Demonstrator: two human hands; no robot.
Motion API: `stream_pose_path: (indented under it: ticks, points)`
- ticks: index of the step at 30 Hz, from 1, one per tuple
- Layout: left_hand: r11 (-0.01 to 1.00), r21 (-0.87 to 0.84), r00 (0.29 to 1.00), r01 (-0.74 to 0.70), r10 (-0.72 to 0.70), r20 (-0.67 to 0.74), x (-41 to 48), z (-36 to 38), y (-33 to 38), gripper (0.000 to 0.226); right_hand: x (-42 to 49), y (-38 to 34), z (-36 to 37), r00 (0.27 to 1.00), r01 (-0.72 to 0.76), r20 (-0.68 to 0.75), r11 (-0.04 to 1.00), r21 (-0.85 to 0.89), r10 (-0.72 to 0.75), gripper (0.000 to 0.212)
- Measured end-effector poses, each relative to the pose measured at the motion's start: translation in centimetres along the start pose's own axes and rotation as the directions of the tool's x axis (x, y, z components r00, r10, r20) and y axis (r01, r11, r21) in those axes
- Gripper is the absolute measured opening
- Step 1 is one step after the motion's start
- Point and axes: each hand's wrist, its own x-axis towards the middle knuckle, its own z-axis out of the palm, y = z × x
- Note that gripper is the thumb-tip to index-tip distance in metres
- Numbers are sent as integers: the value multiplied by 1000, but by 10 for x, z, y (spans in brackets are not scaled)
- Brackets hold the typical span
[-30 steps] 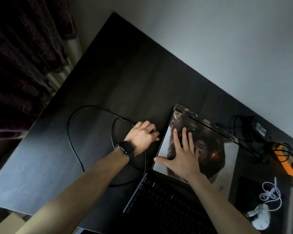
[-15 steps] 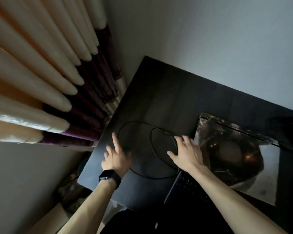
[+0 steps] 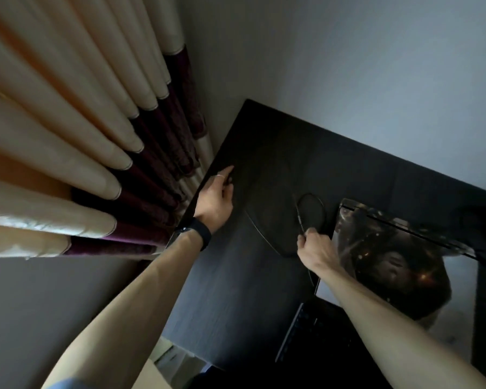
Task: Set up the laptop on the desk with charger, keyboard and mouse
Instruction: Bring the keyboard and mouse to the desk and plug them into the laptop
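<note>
The open laptop (image 3: 399,265) lies on the dark desk (image 3: 278,164) at the right, its screen lit and its keyboard deck (image 3: 314,332) dark at the bottom. A thin black charger cable (image 3: 317,203) loops on the desk just left of the screen. My right hand (image 3: 316,249) pinches this cable beside the laptop's left edge. My left hand (image 3: 215,199), with a black watch on the wrist, rests at the desk's left edge, fingers extended toward the far corner and touching the surface.
Cream and purple curtains (image 3: 82,164) hang close to the desk's left edge. A grey wall (image 3: 348,66) runs behind the desk. A pale box (image 3: 163,372) sits on the floor below the desk's near corner.
My view has swung left toward the curtains. My left hand moved from the cable out to the desk's left edge. My right hand left the screen and took hold of the cable.
</note>
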Motion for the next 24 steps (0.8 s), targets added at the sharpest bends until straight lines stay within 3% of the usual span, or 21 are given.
stream_pose_path:
  ticks: [2,5,8,12,16,20,24]
  points:
    - [990,103,986,-98,83,144,22,10,8,61,2,7,-1,1000,0,19,997,74,-2,23]
    - [949,314,926,-42,-80,368,35,32,-7,69,-13,12,9,998,66,-27,979,194,-62,25]
    - [879,472,884,73,-276,377,11,58,-23,76,-33,23,23,985,166,-79,969,183,-154,41]
    - [905,425,910,10,-185,372,-44,94,-22,73,-59,38,44,959,282,35,959,-11,-281,62]
    - [911,412,917,2,-166,362,-77,114,-14,60,-60,38,41,940,331,66,942,47,-334,60]
    - [920,388,928,52,-188,322,-89,122,-15,56,-76,53,22,960,280,-79,931,233,-269,54]
    - [911,410,918,45,-199,342,-110,127,-12,59,-119,106,14,989,109,-131,923,368,-65,44]
